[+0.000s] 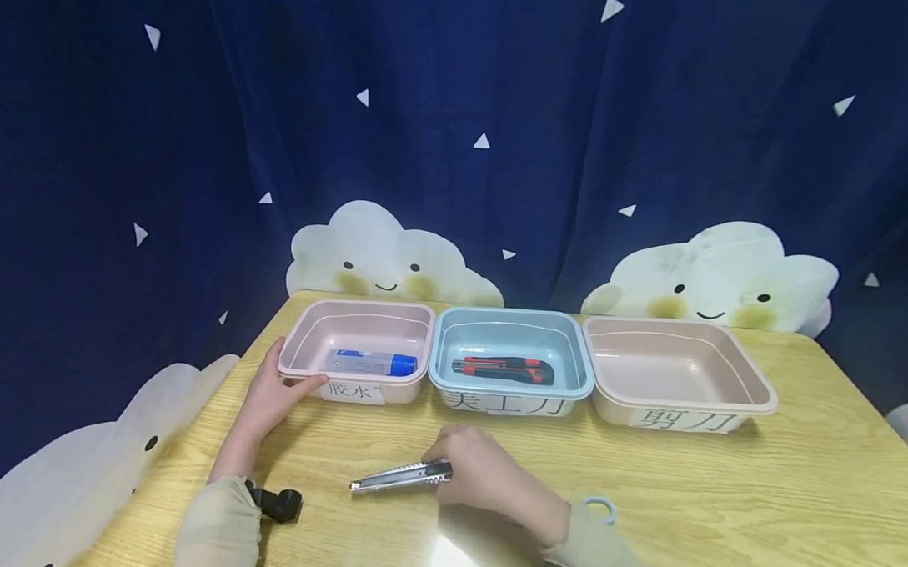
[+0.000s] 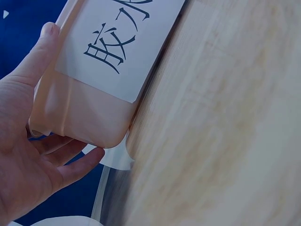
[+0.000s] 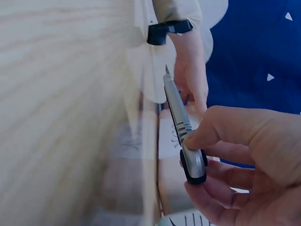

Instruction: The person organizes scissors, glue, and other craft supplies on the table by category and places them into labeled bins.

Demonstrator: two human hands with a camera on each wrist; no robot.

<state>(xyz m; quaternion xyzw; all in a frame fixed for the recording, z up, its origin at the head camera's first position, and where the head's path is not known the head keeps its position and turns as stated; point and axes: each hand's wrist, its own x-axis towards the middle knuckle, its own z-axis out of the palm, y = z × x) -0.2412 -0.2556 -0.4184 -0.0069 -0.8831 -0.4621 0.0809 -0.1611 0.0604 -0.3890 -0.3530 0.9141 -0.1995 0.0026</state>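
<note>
My right hand (image 1: 481, 476) holds a silver utility knife (image 1: 395, 478) by its rear end, low over the table, its front end pointing left. In the right wrist view the thumb presses on the knife's body (image 3: 177, 110), and a short blade tip shows at the far end. My left hand (image 1: 273, 398) grips the left front corner of a pink bin (image 1: 401, 393), thumb on the front rim and fingers round the side. Inside that bin lies a clear glue bottle (image 1: 364, 363) with a blue cap. A light blue ring handle (image 1: 601, 499) shows beside my right sleeve, the rest hidden.
A blue bin (image 1: 513, 316) in the middle holds a red and black utility knife (image 1: 505, 370). To its right stands a beige bin (image 1: 675, 404). Each bin has a paper label with Chinese characters. A dark blue curtain (image 1: 541, 153) hangs behind the wooden table (image 1: 814, 496).
</note>
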